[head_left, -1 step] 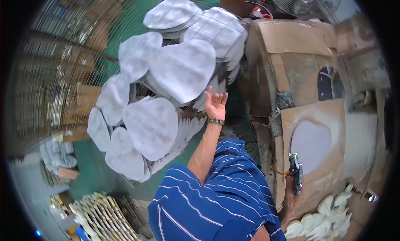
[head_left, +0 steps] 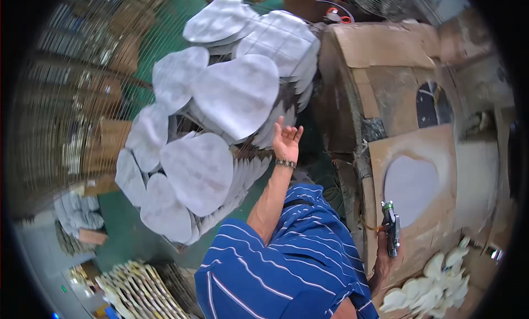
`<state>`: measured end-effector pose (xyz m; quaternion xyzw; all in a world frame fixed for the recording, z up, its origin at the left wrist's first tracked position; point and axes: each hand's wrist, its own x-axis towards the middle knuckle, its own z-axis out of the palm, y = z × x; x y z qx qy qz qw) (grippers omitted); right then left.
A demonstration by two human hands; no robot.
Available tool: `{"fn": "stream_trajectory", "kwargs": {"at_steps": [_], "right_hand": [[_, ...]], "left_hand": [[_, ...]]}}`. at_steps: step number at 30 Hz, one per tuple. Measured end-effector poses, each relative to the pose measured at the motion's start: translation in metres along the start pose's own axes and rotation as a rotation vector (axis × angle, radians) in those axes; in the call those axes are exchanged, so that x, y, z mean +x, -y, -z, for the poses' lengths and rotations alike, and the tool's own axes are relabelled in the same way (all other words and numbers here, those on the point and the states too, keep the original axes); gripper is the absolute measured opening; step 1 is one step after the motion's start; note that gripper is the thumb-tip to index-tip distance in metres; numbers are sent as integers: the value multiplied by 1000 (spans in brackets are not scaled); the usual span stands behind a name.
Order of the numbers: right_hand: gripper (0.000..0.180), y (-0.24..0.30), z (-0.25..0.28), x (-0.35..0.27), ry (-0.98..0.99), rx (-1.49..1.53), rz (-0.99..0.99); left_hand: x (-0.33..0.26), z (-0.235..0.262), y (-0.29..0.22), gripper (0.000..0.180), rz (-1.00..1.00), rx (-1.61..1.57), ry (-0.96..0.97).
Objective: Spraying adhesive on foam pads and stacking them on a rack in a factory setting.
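My left hand (head_left: 287, 142) is raised with its fingers apart and holds nothing; a beaded bracelet sits on the wrist. It hovers just beside the lower edge of a stack of white heart-shaped pieces (head_left: 237, 95). More such stacks (head_left: 195, 170) lean to the left of it. My right hand (head_left: 384, 261) grips a small metal spray gun (head_left: 391, 233) low at the right. The gun stands in front of a cardboard sheet (head_left: 424, 145) with a heart-shaped opening, in which a pale heart piece (head_left: 410, 184) shows.
Small white shaped pieces (head_left: 430, 294) lie in a pile at the bottom right. A large cardboard box (head_left: 380, 49) stands behind the sheet. Wire racks (head_left: 71, 98) fill the left side, above a green floor (head_left: 124, 231). Pale slatted pieces (head_left: 138, 291) lie at the bottom left.
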<state>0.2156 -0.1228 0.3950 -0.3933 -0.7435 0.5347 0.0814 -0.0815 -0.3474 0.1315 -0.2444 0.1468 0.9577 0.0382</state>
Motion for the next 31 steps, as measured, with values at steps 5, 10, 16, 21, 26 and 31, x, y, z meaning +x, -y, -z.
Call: {"fn": "stream_trajectory", "kwargs": {"at_steps": [5,10,16,21,26,31], "right_hand": [[49,-7,7,-25,-216,-73,-89],[51,-29,13,-58,-490,26,-106],[52,-37,29,-84,-829,-59,-122],[53,-30,28,-113,-736,-195,-162],[56,-38,19,-112,-687,17,-210],[60,-45,30,-102,-849,-20,-88]], "left_hand": [[-1,38,56,40,351,681,154],[60,115,82,40,591,1399,155],[116,177,61,8,849,1671,18],[122,183,52,27,992,1798,-46],[121,178,74,20,987,1688,-4],[117,163,104,40,911,1849,154]]}}
